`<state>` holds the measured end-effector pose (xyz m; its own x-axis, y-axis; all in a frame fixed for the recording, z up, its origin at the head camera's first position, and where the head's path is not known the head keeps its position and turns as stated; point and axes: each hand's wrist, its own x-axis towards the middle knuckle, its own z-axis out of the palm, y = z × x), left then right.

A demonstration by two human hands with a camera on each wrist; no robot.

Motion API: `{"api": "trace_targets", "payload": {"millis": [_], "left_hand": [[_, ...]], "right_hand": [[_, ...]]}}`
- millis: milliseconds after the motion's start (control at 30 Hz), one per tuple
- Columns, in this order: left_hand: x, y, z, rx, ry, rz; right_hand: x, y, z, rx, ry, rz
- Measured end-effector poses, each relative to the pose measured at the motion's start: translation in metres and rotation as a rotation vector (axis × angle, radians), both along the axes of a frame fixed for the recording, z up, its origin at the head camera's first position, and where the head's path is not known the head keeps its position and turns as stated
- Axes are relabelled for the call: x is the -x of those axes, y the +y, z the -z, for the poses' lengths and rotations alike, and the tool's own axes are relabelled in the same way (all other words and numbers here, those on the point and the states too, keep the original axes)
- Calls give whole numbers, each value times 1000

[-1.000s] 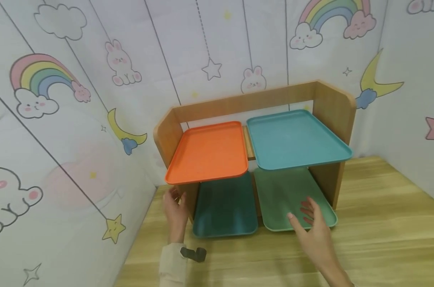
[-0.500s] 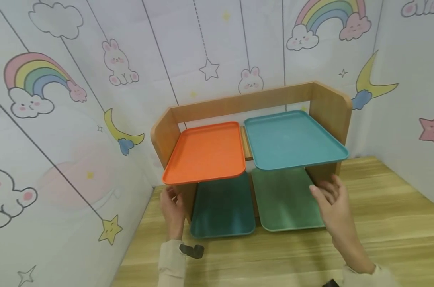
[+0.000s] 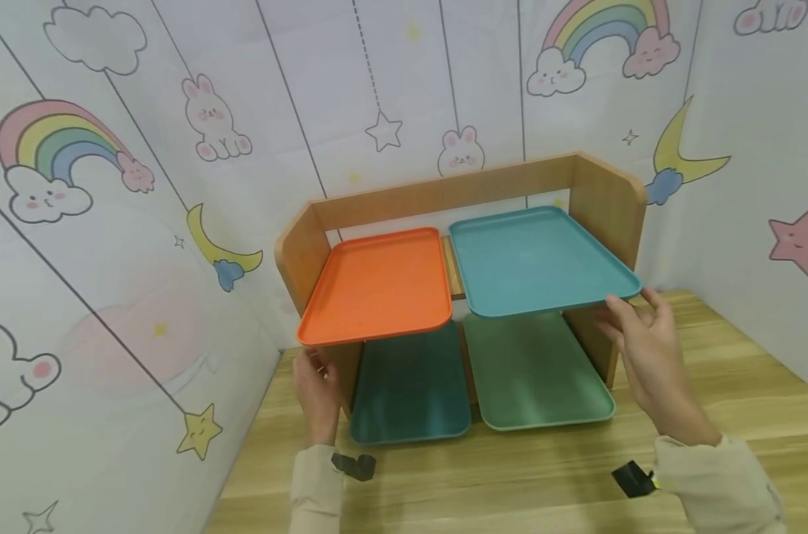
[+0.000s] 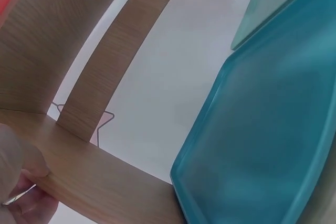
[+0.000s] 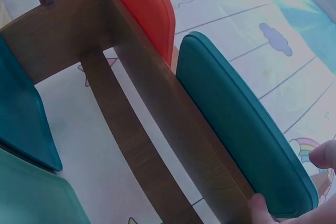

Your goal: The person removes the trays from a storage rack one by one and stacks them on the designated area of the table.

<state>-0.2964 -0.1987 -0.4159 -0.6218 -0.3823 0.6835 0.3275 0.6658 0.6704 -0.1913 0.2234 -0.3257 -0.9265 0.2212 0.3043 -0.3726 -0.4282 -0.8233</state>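
Note:
A wooden two-tier shelf point(image 3: 444, 191) carries four plastic trays. Its upper tier has an orange tray point(image 3: 380, 285) on the left and a blue tray point(image 3: 544, 259) on the right; both reach forward past the shelf. Below are a dark teal tray point(image 3: 414, 382) and a light green tray point(image 3: 540, 371). My left hand point(image 3: 316, 397) grips the front edge of the left side panel point(image 4: 110, 184), under the orange tray's corner. At the blue tray's front right corner, my right hand point(image 3: 647, 356) has its digits spread around the rim, one right at the underside in the right wrist view.
The shelf stands on a wood-grain table point(image 3: 484, 482) close to a corner. White walls point(image 3: 130, 311) printed with rabbits, stars and rainbows rise behind it and to both sides. A dark wrist device point(image 3: 353, 466) is strapped over the left sleeve.
My right hand has moved right and up, from over the light green tray to the blue tray's front corner. My left hand stays at the left panel. The view shifts slightly.

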Motion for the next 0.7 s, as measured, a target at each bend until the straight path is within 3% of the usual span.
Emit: {"api": "trace_targets", "payload": {"millis": [200,467,700], "left_hand": [[1,-2,-2,54,-12,-33],[1,-4,-4,80,-51,-47],[3,-4,-5,73,-69,-40]], "right_hand": [[7,0,-4,89,86,-55],[11,-1,-9,49,24,15],[10,-2,-10,144,54,9]]}}
